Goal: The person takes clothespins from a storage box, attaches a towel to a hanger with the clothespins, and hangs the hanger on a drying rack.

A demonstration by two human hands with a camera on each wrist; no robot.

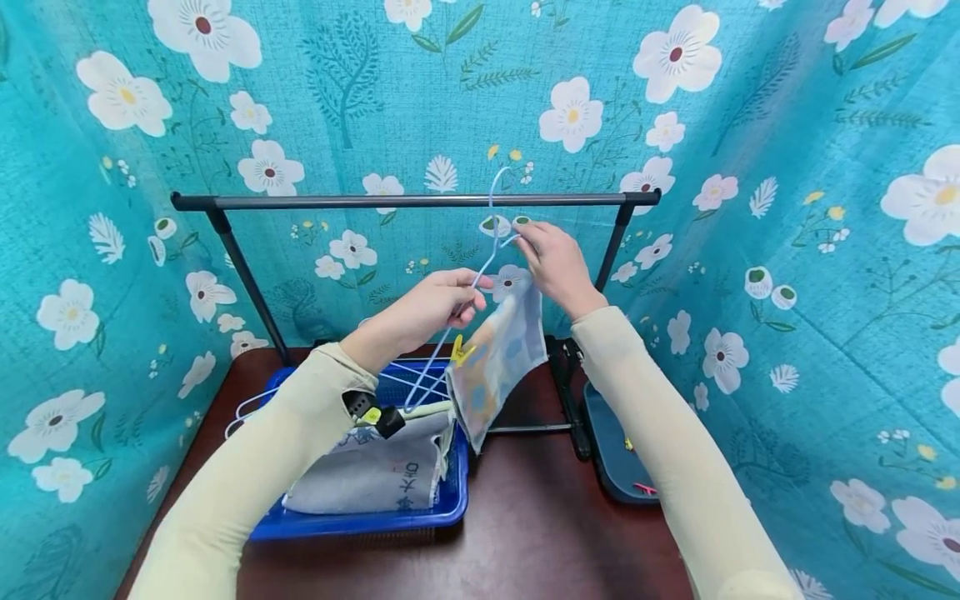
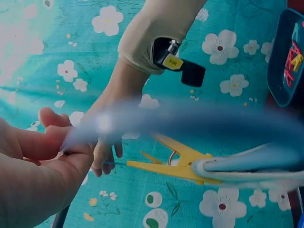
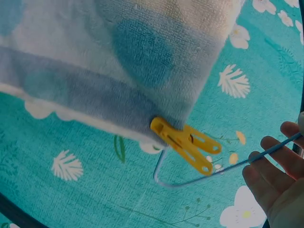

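Observation:
My left hand (image 1: 442, 308) pinches one slanting side of a light blue wire clothes hanger (image 1: 493, 223). Its hook overlaps the rack's rail (image 1: 337, 202) in the head view. Higher up, near the hanger's neck, my right hand (image 1: 555, 262) grips the wire between thumb and fingers. Below the hands hangs a small patterned towel (image 1: 498, 350), tilted away from me. A yellow clothespin (image 1: 461, 352) bites its near corner. In the right wrist view a yellow clothespin (image 3: 185, 145) clips the towel at a bend of the wire, which runs across my right fingers (image 3: 275, 168).
A blue basket (image 1: 457, 515) on the brown table (image 1: 540, 525) holds folded cloth (image 1: 375, 475) and more wire hangers (image 1: 405, 373). Right of the rack's foot (image 1: 573, 417), a dark tray (image 1: 618, 479) contains several colored clothespins (image 2: 292, 61). A flowered curtain surrounds the table.

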